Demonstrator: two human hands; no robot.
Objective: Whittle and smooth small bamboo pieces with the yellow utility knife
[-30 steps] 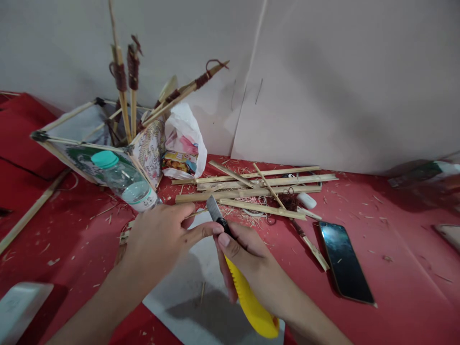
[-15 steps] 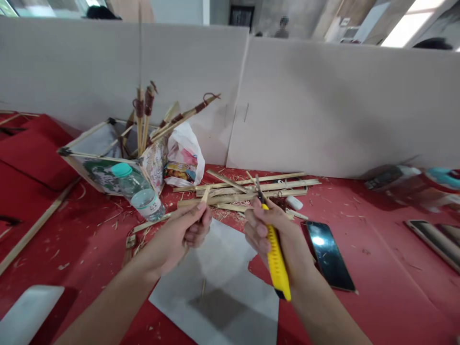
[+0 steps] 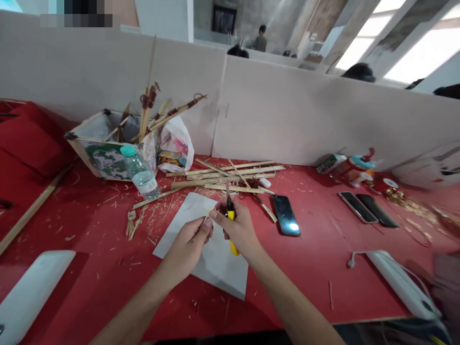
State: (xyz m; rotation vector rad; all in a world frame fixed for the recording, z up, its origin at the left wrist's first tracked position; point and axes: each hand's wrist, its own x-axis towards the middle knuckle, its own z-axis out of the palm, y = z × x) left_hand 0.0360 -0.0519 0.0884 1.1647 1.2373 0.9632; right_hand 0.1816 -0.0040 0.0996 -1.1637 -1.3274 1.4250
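My left hand [image 3: 194, 242] is closed, pinching a thin bamboo strip [image 3: 211, 211] over a sheet of white paper [image 3: 221, 270]. Around a yellow utility knife [image 3: 232, 230] the fingers of my right hand [image 3: 240, 225] are wrapped, its blade pointing away from me. The right thumb and fingertips meet the strip's end beside the left fingertips. Most of the strip is hidden by the fingers. Just beyond the paper lies a pile of bamboo strips [image 3: 230, 176] among shavings.
A water bottle [image 3: 143, 179] stands before a paper-sided box [image 3: 102, 155] holding bundled sticks. A plastic bag [image 3: 179, 143] leans nearby. Right of my hands lies a phone [image 3: 285, 215]; two more lie farther right. White panels [image 3: 287, 115] border the red table [image 3: 305, 278].
My hands have come together, the right moving left with the knife until its fingertips reach the strip. The camera view has shifted, showing more of the table's right side.
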